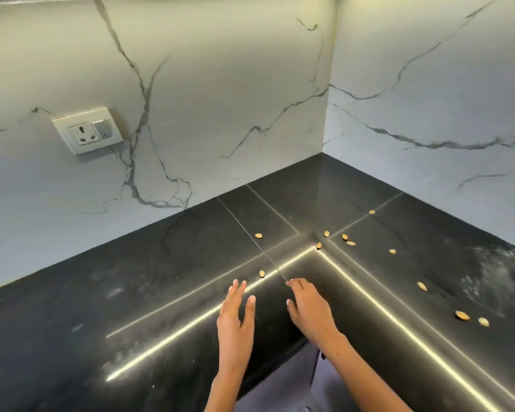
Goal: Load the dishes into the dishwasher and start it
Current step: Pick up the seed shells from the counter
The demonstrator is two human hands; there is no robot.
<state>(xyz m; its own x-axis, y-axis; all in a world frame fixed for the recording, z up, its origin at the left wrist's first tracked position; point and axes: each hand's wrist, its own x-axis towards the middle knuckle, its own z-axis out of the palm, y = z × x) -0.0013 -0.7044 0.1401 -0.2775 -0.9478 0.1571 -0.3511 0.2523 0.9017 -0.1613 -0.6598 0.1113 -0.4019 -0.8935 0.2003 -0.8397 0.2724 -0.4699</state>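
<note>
No dishes or dishwasher are showing, so the loading is probably not begun. Both hands are reaching over the dark surface near its corner: the left hand is lying with fingers straight, holding nothing; the right hand is curling its fingers loosely near scattered seeds, gripping nothing visible.

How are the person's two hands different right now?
The left hand has straight fingers spread flat over the black counter; the right hand has its fingers bent down, the tips bunched together. The left hand points up toward the wall; the right hand angles leftward toward the small seed. Whether the right hand's grip holds anything cannot be told. Both are bare and reach over the counter's inner corner.
</note>
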